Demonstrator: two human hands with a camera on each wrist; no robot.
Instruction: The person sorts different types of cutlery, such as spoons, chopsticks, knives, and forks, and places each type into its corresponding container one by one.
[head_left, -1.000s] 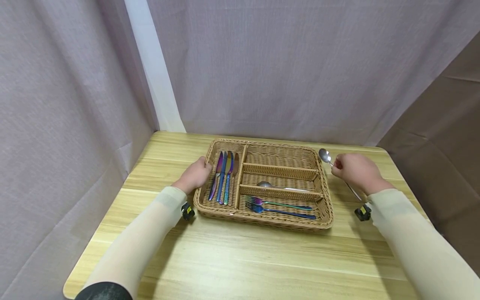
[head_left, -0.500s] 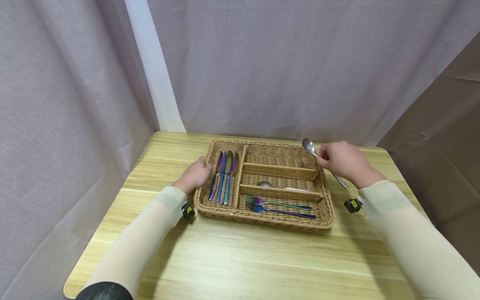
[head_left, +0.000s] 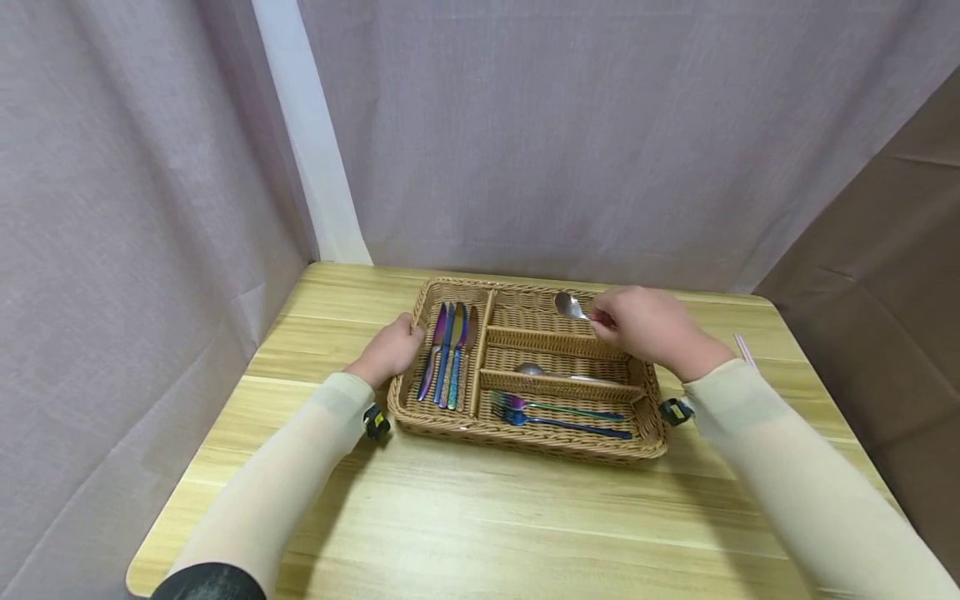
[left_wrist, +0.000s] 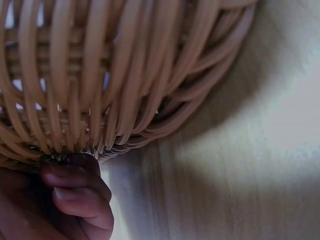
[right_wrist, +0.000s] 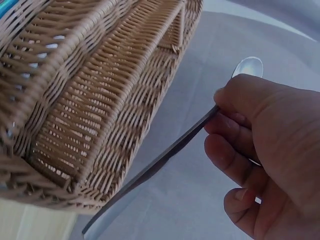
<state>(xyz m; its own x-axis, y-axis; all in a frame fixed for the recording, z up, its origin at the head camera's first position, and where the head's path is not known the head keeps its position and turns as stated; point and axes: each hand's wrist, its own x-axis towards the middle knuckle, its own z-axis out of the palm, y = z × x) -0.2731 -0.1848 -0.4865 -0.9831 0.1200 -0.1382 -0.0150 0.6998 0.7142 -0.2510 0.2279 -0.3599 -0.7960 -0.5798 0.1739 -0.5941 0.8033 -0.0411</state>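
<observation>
— Right hand [head_left: 643, 327]?
— Reaching over the far compartment of the wicker tray [head_left: 525, 446], knuckles up, forearm slanting in from the right. Grip pinching a silver spoon [head_left: 570, 306] by its handle, bowl just left of the fingertips.
— Left hand [head_left: 392, 350]?
— Resting against the tray's left wall, fingers curled under the rim [left_wrist: 75, 177], wrist low on the worktop [head_left: 480, 525]. Knives [head_left: 448, 354] just right of it.
</observation>
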